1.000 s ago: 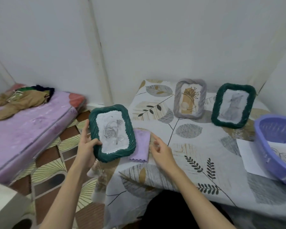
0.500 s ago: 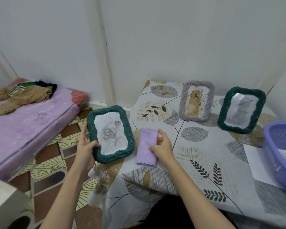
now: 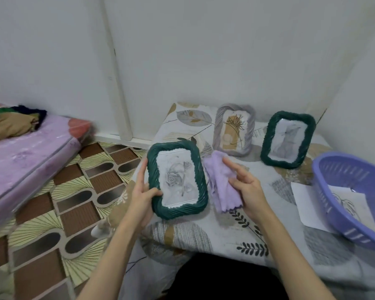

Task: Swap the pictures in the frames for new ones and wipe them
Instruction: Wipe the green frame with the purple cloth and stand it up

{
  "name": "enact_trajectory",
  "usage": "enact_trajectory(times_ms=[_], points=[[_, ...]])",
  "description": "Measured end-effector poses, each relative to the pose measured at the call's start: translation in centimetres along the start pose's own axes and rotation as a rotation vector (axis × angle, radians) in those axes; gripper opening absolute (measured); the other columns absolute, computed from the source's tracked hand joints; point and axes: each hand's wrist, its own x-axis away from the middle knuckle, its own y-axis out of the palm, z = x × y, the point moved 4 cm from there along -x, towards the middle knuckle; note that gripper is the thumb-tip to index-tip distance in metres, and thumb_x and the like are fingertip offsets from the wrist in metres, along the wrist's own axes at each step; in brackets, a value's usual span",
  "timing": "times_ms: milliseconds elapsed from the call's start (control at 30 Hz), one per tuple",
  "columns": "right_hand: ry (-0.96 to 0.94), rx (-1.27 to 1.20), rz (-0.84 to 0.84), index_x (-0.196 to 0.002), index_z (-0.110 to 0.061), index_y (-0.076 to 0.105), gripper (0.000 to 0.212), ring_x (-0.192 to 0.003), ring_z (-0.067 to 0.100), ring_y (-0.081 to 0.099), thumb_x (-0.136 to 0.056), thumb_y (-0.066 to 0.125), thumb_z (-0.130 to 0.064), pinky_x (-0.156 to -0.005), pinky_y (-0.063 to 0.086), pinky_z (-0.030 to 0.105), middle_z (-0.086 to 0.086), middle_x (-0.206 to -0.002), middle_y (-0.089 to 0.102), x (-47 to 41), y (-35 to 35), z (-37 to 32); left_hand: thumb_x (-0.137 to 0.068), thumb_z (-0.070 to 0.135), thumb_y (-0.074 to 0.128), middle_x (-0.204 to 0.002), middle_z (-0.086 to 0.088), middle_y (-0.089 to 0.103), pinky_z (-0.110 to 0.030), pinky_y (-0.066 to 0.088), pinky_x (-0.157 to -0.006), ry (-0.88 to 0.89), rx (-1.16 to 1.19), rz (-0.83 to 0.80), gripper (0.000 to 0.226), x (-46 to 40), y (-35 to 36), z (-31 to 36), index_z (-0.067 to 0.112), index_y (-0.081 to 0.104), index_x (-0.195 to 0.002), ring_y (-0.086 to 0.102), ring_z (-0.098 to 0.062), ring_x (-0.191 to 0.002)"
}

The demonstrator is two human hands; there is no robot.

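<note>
We are holding a green frame in one hand and a purple cloth in the other, above the near edge of the leaf-print tablecloth (image 3: 204, 237).

Our left hand (image 3: 142, 197) is gripping the green rose-picture frame (image 3: 177, 179) by its left edge, thumb pressing the lower front, fingers closed behind it. At the frame's 3 o'clock, our right hand (image 3: 246, 186) is pinching the purple cloth (image 3: 220, 182), which is hanging just beside the frame. Farther out, at 4 o'clock, a purple basket (image 3: 342, 191) is sitting on a loose paper sheet (image 3: 307, 204). Farthest, at 1 o'clock, a grey frame (image 3: 234, 129) and a second green frame (image 3: 287, 140) are standing upright.
</note>
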Motion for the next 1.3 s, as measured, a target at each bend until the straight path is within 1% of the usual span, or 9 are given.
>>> enact_trajectory(times_ms=[100,167,333,533,667,733,867,1167,1300], points=[[-0.089,0.386,0.103,-0.122,-0.021,0.058,0.045,-0.104,0.032,0.054,-0.092,0.040,0.007,-0.089,0.044,0.039,0.005,-0.117,0.060,0.8,0.0,0.1,-0.071,-0.029,0.037,-0.138,0.002,0.049,-0.031,0.054,-0.085,0.014,0.008,-0.067,0.095,0.3,3.3,-1.8,0.041,0.038,-0.134,0.056,-0.018,-0.118],[-0.138,0.570,0.166,-0.126,-0.025,0.054,0.035,-0.110,0.023,0.051,-0.093,0.051,-0.014,-0.095,0.043,0.031,0.009,-0.123,0.049,1.4,-0.5,0.3,-0.069,-0.030,0.038,-0.138,-0.001,0.050,-0.030,0.055,-0.084,0.001,0.030,-0.083,0.096,0.4,4.7,-2.9,0.042,0.039,-0.133,0.056,-0.020,-0.118],[-0.266,1.187,0.322,-0.142,-0.030,0.033,0.069,-0.111,0.025,0.044,-0.082,0.059,-0.050,-0.091,0.037,0.038,0.006,-0.132,0.042,2.5,-2.1,1.3,-0.060,-0.018,0.048,-0.138,-0.004,0.050,-0.034,0.052,-0.090,-0.020,0.078,-0.143,0.094,0.8,6.6,-4.4,0.042,0.041,-0.132,0.052,-0.026,-0.123],[-0.457,1.010,0.333,-0.146,-0.021,0.027,0.062,-0.121,0.023,0.039,-0.088,0.051,-0.016,-0.098,0.029,0.018,0.009,-0.135,0.032,3.5,-3.7,2.4,-0.065,-0.020,0.049,-0.133,0.009,0.055,-0.027,0.054,-0.083,-0.008,-0.057,-0.248,0.093,1.3,8.7,-6.0,0.038,0.035,-0.137,0.057,-0.014,-0.116],[-0.525,1.245,0.297,-0.143,-0.015,0.033,0.062,-0.116,0.029,0.038,-0.089,0.043,-0.043,-0.096,0.040,0.037,0.013,-0.139,0.030,3.4,-2.7,2.9,-0.073,-0.034,0.037,-0.116,0.027,0.061,-0.017,0.053,-0.078,-0.013,-0.122,-0.273,0.092,1.1,9.1,-6.9,0.033,0.032,-0.137,0.060,0.006,-0.103],[-0.484,1.291,0.316,-0.142,-0.016,0.033,0.068,-0.111,0.029,0.039,-0.088,0.039,-0.056,-0.092,0.040,0.036,0.017,-0.135,0.034,3.5,-3.2,3.5,-0.072,-0.029,0.044,-0.132,0.019,0.053,-0.024,0.051,-0.090,-0.025,-0.131,-0.298,0.094,0.9,8.8,-7.0,0.036,0.033,-0.139,0.055,-0.001,-0.116],[-0.534,1.263,0.382,-0.139,-0.019,0.034,0.055,-0.106,0.031,0.044,-0.090,0.044,-0.043,-0.090,0.044,0.040,0.018,-0.128,0.040,3.3,-3.4,3.4,-0.068,-0.015,0.055,-0.150,0.005,0.034,-0.046,0.034,-0.110,-0.037,-0.170,-0.375,0.094,0.5,9.0,-6.5,0.044,0.034,-0.138,0.038,-0.017,-0.135],[-0.653,1.206,0.229,-0.134,-0.014,0.048,0.050,-0.100,0.026,0.045,-0.094,0.043,-0.043,-0.087,0.041,0.036,0.011,-0.123,0.047,3.1,-2.1,3.7,-0.070,-0.014,0.058,-0.148,-0.001,0.037,-0.048,0.034,-0.109,-0.102,-0.140,-0.459,0.094,0.5,8.8,-6.3,0.048,0.034,-0.136,0.040,-0.021,-0.134],[-0.623,1.177,0.315,-0.135,-0.014,0.048,0.050,-0.100,0.025,0.045,-0.092,0.045,-0.041,-0.087,0.042,0.034,0.011,-0.111,0.047,2.9,-3.6,3.2,-0.071,-0.014,0.059,-0.145,-0.007,0.042,-0.049,0.037,-0.106,-0.123,-0.116,-0.464,0.094,0.4,8.8,-6.3,0.049,0.033,-0.136,0.045,-0.027,-0.129]])
